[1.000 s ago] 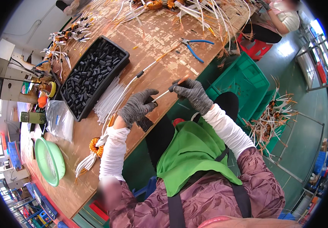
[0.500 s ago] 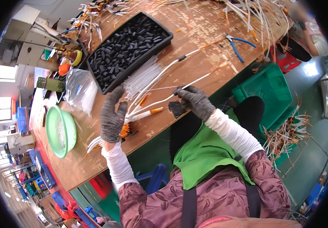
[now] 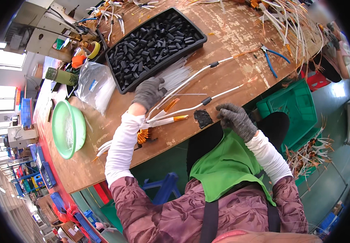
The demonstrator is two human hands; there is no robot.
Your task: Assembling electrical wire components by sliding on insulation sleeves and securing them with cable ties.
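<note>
My left hand [image 3: 148, 93], in a grey glove, is at the near end of a pile of thin white tubes [image 3: 177, 76], its bent fingertips and thumb apart beside them. To the right, my gloved right hand [image 3: 236, 120] hovers past the table's edge, fingers loosely bent and apart, with nothing visible in them. Between the hands lies a wire harness with a copper-coloured coil [image 3: 143, 136]. Two white leads run rightward from it to bare copper ends. The upper lead carries a black sleeve [image 3: 214, 64], the lower one another black sleeve [image 3: 206, 101].
A black tray [image 3: 118, 83] full of short black sleeves stands behind my left hand. Blue-handled pliers [image 3: 271, 62] lie at the right. A black patch [image 3: 203, 118] marks the near edge. A green bowl [image 3: 82, 129] and plastic bag [image 3: 96, 87] are left; a green crate [image 3: 304, 95] stands right.
My right hand has let go of the lower lead's black sleeve and drawn back right. My left hand has left the harness and moved up to the white tubes. The whole view has shifted.
</note>
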